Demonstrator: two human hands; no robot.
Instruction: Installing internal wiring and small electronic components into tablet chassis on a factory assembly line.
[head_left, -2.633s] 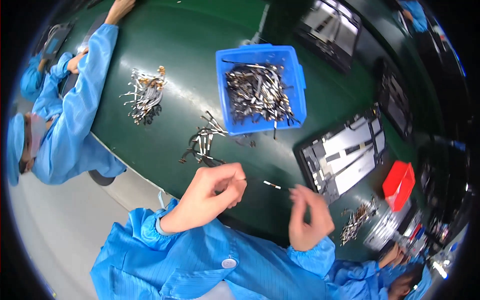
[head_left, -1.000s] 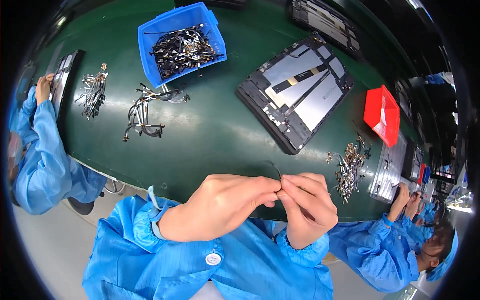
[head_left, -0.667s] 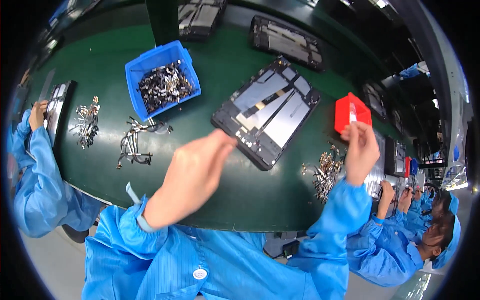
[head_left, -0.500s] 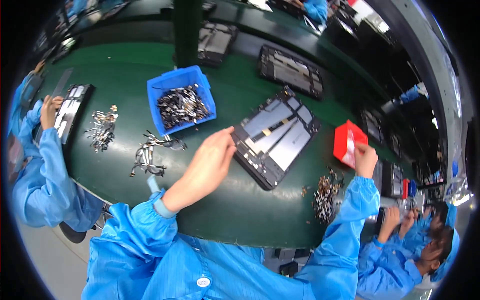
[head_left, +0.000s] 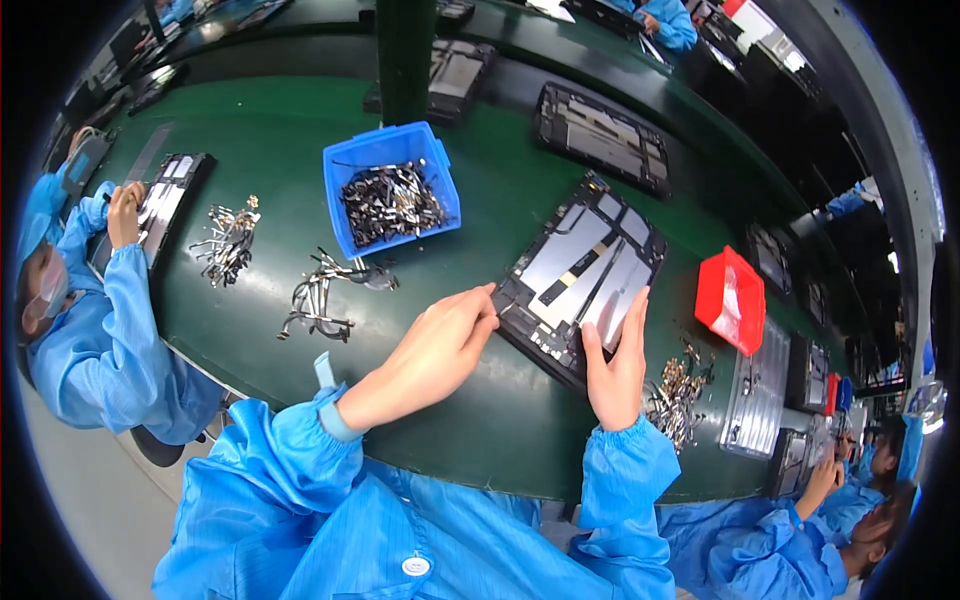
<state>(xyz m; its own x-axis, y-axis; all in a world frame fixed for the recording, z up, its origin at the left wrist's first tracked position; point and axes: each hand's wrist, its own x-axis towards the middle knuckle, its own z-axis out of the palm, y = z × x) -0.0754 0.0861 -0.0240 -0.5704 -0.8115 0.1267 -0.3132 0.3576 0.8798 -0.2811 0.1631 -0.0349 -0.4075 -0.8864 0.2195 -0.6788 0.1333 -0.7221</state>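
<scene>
A tablet with its back cover off [head_left: 600,245], showing grey battery cells, flex strips and a dark frame, lies tilted on the green bench. My left hand [head_left: 435,345] has its fingers closed at the tablet's near left corner, with a grey-blue band around the wrist. My right hand [head_left: 618,370] rests along the lower right side, thumb and fingers stretched out apart over the edge. Beside it lies a heap of small metallic connector parts [head_left: 680,400]. A red bin [head_left: 712,292] with a whitish, clear item inside stands right of the tablet.
A blue bin [head_left: 335,190] full of black flex cables stands behind my left hand. Loose cables [head_left: 318,300] and another small pile [head_left: 230,240] lie left. Another opened tablet [head_left: 605,135] lies behind, near a green post [head_left: 405,75]. Clear trays [head_left: 755,390] sit right. Co-workers flank me.
My right hand has left the red bin and come back to the tablet's right side. My left hand stays at the tablet's corner. The whole view has shifted slightly.
</scene>
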